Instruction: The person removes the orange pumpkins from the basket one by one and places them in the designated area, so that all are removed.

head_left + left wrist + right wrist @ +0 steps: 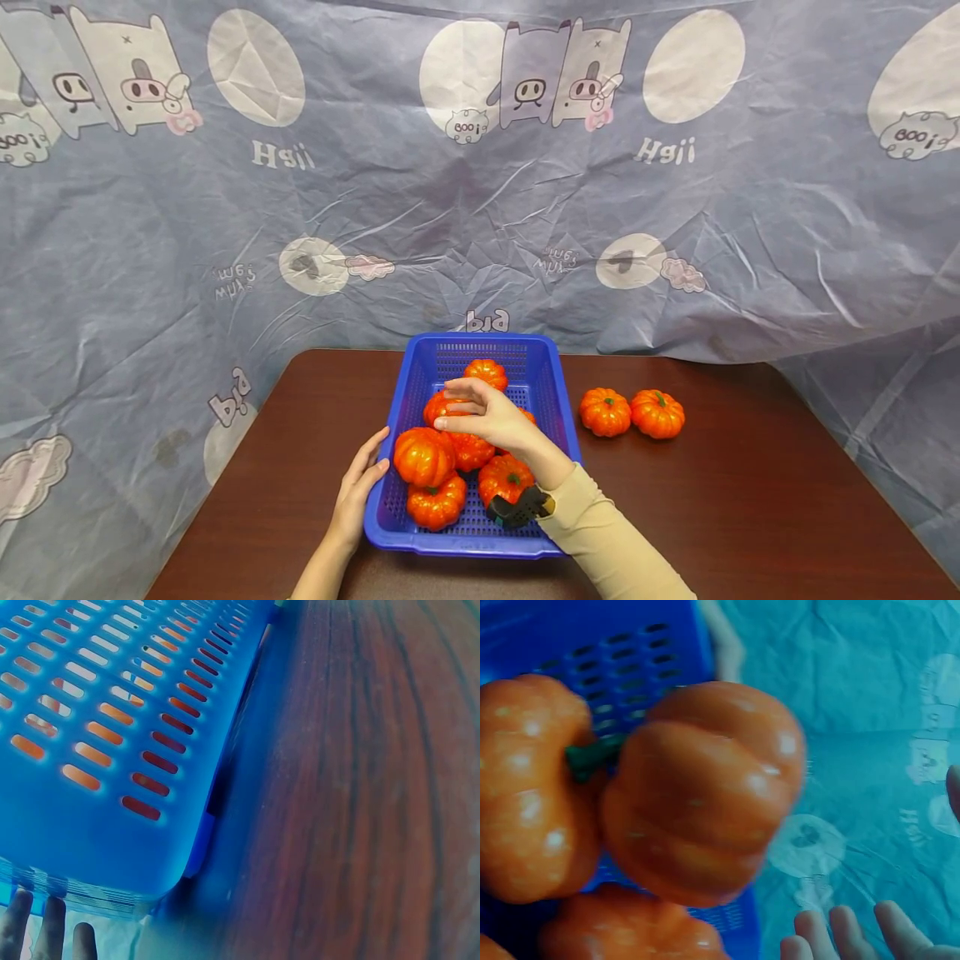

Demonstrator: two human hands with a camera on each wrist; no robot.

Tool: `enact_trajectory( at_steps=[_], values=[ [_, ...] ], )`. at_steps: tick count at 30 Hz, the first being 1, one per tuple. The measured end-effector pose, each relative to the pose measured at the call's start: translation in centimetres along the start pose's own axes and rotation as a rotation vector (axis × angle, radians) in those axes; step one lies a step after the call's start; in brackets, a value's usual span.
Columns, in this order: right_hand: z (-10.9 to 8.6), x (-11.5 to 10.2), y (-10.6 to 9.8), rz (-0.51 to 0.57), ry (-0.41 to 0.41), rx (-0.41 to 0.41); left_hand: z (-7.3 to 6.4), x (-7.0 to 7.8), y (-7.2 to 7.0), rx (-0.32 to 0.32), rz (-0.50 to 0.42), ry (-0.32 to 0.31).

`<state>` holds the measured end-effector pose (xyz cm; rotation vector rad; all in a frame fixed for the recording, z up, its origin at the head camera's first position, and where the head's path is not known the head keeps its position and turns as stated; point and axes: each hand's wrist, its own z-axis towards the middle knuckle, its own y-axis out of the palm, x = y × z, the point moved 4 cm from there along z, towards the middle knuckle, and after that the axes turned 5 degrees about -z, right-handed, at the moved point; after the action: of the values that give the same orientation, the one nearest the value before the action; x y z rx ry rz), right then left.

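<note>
Orange pumpkins in the blue basket look light, stiff, slick; I'd cup the ribbed sides. Right hand is empty, fingers loosely wide; left hand, fingers outstretched, touches the basket.

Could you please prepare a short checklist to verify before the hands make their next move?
1. Blue basket upright on table: ok.
2. Left hand at basket's left rim: ok.
3. Right hand empty: ok, above the basket.
4. Pumpkins all inside: not ok; two loose pumpkins lie right of the basket.
5. Exact count inside: cannot tell; right hand hides part.
</note>
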<state>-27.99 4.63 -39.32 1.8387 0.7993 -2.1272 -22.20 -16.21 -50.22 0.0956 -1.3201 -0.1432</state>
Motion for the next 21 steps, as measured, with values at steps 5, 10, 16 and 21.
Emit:
enact_trajectory(
  at_steps=[5,10,16,21],
  values=[
    [0.1,0.7,0.9,-0.003,0.01,-0.043,0.0,0.0,0.0,-0.007,-0.015,0.002],
    [0.1,1.3,1.4,-0.047,0.035,-0.068,0.0,0.0,0.0,-0.01,-0.018,0.005],
    [0.2,1.9,1.9,-0.114,0.045,-0.126,-0.1,0.0,0.1,-0.01,-0.016,0.002],
    [0.1,2.1,2.3,-0.193,0.049,-0.171,-0.1,0.0,0.1,-0.013,-0.012,0.004]
  ],
)
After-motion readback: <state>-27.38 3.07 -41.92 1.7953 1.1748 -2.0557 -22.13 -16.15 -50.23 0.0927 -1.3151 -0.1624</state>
